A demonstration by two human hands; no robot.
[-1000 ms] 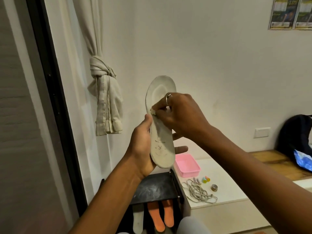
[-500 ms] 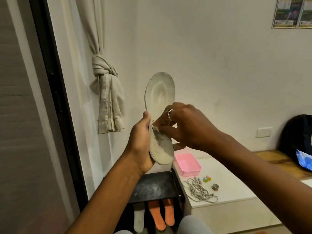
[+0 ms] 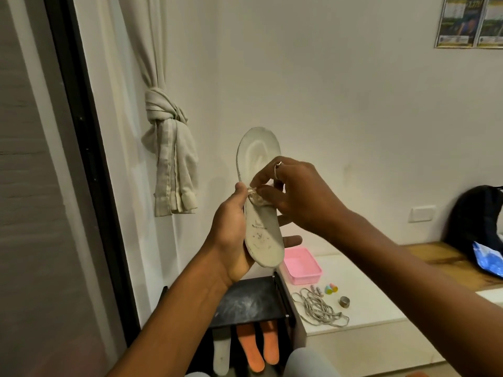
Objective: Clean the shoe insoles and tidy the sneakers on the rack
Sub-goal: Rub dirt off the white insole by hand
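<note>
Insole [image 3: 262, 240] stands up tall in the air, toe end up and heel end down. The left hand [image 3: 231, 235] holds it from the side. The heel sits in the palm, the thumb lies on the left edge, and the fingers go behind it and poke out on the right. The right hand [image 3: 299, 197] is in front of the insole, at its middle. Its fingertips pinch a small white wad [image 3: 257, 198] and press it on the insole, right next to the left thumb.

Under the hands is one black rack [image 3: 245, 303]. Three more insoles stick out of it, side by side: one white insole [image 3: 221, 355] and two orange insoles [image 3: 249, 349]. To the right of the rack is a white table [image 3: 367, 295]. On it are one pink box [image 3: 300, 265], one heap of grey laces [image 3: 318, 308] and one small metal band [image 3: 344, 302]. A few tiny coloured bits lie between the box and the band, too small to tell what they are. One knotted curtain [image 3: 168, 110] hangs at the left.
</note>
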